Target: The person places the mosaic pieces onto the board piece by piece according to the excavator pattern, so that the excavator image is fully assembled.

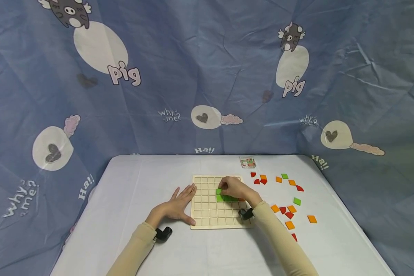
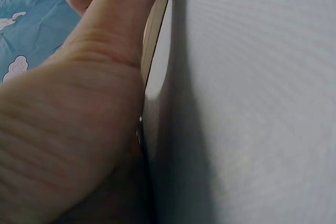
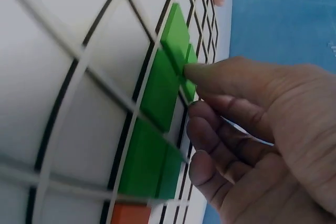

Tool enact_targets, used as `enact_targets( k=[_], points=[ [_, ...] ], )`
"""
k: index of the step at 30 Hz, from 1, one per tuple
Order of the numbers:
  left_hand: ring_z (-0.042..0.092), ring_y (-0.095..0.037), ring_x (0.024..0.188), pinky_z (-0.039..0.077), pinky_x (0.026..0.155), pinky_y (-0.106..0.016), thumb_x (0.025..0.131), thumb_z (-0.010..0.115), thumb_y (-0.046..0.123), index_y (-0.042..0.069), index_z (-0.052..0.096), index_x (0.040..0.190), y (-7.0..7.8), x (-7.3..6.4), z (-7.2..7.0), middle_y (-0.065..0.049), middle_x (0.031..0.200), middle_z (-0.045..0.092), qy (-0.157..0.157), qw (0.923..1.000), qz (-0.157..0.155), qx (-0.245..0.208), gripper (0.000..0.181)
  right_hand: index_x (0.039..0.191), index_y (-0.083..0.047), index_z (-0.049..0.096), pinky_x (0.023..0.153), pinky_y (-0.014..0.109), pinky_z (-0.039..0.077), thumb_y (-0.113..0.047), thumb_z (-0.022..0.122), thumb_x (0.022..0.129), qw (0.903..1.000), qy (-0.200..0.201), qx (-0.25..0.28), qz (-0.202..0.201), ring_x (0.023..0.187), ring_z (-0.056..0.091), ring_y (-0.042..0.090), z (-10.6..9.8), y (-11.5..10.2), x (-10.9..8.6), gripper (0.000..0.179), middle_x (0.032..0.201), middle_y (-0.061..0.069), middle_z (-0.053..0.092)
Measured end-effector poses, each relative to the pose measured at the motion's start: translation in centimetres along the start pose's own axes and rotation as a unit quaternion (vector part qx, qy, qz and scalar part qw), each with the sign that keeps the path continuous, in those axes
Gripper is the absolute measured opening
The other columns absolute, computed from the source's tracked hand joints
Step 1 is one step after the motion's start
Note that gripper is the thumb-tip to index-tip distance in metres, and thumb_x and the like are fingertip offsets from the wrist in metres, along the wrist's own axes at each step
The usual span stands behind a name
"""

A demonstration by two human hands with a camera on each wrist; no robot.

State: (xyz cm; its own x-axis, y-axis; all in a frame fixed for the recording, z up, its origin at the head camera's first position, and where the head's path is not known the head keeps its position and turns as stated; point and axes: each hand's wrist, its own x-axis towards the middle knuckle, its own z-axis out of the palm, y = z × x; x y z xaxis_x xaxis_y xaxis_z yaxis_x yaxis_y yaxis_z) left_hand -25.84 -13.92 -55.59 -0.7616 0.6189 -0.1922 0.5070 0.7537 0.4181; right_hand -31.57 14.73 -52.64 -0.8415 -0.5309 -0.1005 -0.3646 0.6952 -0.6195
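A pale wooden grid board point(image 1: 212, 214) lies on the white table. My left hand point(image 1: 175, 207) rests at its left edge, fingers spread, with the thumb at the lower left corner. Over the board's upper right part, my right hand point(image 1: 235, 187) pinches a green square tile point(image 3: 192, 59) at a grid cell, the thumb on its near side. Beside it a row of green tiles point(image 3: 161, 85) sits in neighbouring cells, with an orange-red piece point(image 3: 131, 214) at the row's end. The right hand partly hides these pieces in the head view.
Loose orange squares point(image 1: 312, 219), red quarter-round pieces point(image 1: 299, 188) and green squares point(image 1: 297, 201) lie scattered right of the board. A small picture card point(image 1: 247, 162) lies at the table's back. Blue printed cloth point(image 1: 179, 76) hangs behind the table.
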Motion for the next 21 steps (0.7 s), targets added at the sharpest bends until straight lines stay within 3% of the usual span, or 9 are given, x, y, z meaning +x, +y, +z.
enact_targets(
  k=[8,13,17,21],
  points=[
    [-0.006,-0.028,0.151,-0.009,0.119,-0.058,0.065,0.071,0.073,0.006,0.000,0.155,0.1,0.0,-0.1,-0.010,0.163,-0.006,-0.001,1.0000,-0.003,-0.003,0.133,0.104,-0.007,0.062,0.068,0.027,0.050,-0.011,0.063,0.092,0.9963,0.080,0.026,0.016,0.079,0.056,0.013,-2.8,3.7,-2.4,0.012,0.092,0.002,0.062],
    [-0.006,-0.027,0.151,-0.010,0.119,-0.057,0.064,0.070,0.076,0.008,0.000,0.155,0.0,-0.1,0.0,-0.009,0.164,-0.006,-0.003,1.0000,-0.006,0.001,0.133,0.105,-0.001,0.063,0.068,0.029,0.048,-0.003,0.065,0.086,0.9911,0.123,-0.001,0.052,0.081,0.054,0.017,-4.9,7.1,-4.4,0.020,0.098,0.010,0.061],
    [-0.006,-0.027,0.151,-0.009,0.119,-0.057,0.064,0.070,0.076,0.008,0.001,0.155,0.0,-0.1,0.0,-0.009,0.164,-0.006,0.000,1.0000,-0.006,-0.004,0.134,0.108,0.000,0.063,0.074,0.033,0.049,-0.002,0.067,0.084,0.9870,0.135,-0.020,0.084,0.085,0.055,0.020,-5.9,9.2,-5.3,0.025,0.104,0.012,0.060],
    [-0.005,-0.027,0.151,-0.008,0.119,-0.057,0.063,0.068,0.078,0.008,0.002,0.156,0.0,0.0,0.1,-0.008,0.164,-0.005,0.005,1.0000,-0.004,-0.004,0.134,0.113,0.001,0.063,0.077,0.035,0.050,-0.006,0.068,0.085,0.9859,0.132,-0.044,0.092,0.087,0.055,0.020,-6.3,10.6,-5.6,0.029,0.104,0.012,0.059]
  ],
)
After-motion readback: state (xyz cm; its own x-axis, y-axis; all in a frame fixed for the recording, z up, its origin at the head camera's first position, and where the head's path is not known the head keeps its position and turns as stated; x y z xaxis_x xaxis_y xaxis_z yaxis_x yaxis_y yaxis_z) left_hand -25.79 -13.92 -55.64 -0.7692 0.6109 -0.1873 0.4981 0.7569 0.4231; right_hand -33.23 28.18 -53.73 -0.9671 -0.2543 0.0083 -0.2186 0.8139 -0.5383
